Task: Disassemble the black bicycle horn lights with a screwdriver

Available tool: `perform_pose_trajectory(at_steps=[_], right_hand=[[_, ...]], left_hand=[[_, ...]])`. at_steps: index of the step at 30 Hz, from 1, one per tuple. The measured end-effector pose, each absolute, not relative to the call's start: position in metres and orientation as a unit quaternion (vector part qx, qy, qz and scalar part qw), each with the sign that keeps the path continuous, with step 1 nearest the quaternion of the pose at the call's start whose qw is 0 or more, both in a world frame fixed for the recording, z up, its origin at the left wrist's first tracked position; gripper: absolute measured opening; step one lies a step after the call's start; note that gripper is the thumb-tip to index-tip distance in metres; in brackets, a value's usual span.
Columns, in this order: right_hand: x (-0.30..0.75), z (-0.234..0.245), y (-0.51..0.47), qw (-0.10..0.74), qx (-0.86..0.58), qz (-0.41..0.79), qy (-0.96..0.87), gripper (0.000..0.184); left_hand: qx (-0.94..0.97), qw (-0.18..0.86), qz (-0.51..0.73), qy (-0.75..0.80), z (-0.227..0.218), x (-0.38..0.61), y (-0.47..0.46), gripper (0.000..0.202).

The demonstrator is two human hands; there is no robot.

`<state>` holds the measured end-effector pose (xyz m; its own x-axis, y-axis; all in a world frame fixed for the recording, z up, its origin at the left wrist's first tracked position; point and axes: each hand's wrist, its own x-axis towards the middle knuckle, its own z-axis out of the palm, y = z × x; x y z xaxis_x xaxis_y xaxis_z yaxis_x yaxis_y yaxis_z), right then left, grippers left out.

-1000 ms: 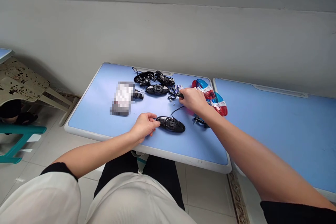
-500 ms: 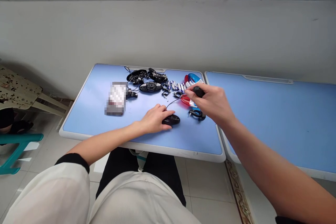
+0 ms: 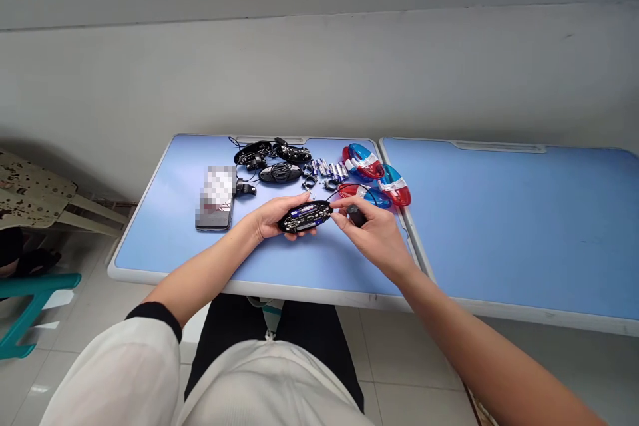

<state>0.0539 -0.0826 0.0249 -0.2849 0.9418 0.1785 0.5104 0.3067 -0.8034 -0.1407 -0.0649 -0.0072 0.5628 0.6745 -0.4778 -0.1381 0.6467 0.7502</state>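
My left hand [image 3: 274, 215] is closed around a black oval housing [image 3: 305, 216], tilted so its inside faces up. Blue-and-silver batteries and bare circuit parts show inside it. My right hand [image 3: 372, 229] holds a small black cylindrical piece [image 3: 356, 215] against its palm. Its thumb and forefinger touch the housing's right end. A thin black cable loops behind that hand over a red-and-blue lens cover [image 3: 367, 196]. Two more red-and-blue covers [image 3: 363, 163] [image 3: 396, 185] lie beyond and to the right.
Several loose batteries [image 3: 327, 170] lie beside black ring clamps [image 3: 309, 182]. Other black housings [image 3: 280, 173] with cables sit at the back. A partly blurred phone [image 3: 214, 216] lies left, by a black clamp [image 3: 245, 188]. A second blue table [image 3: 524, 226] adjoins on the right.
My left hand has lifted the housing and turned its open, battery side up. My right hand has come down and left, bringing its fingertips to the housing's end.
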Motion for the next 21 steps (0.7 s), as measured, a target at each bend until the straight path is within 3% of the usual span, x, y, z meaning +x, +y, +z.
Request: perform_pose_trajectory(at_steps=[7, 13, 21], right_hand=[[0.039, 0.022, -0.092, 0.358, -0.452, 0.287, -0.765, 0.012], [0.017, 0.018, -0.094, 0.305, -0.422, 0.313, -0.794, 0.021], [0.011, 0.02, -0.091, 0.275, -0.454, 0.294, -0.795, 0.012]], left_hand=[[0.37, 0.803, 0.287, 0.368, -0.01, -0.142, -0.071, 0.049], [0.371, 0.79, 0.306, 0.38, -0.011, -0.138, -0.078, 0.042], [0.359, 0.775, 0.32, 0.409, -0.013, -0.133, -0.081, 0.041]])
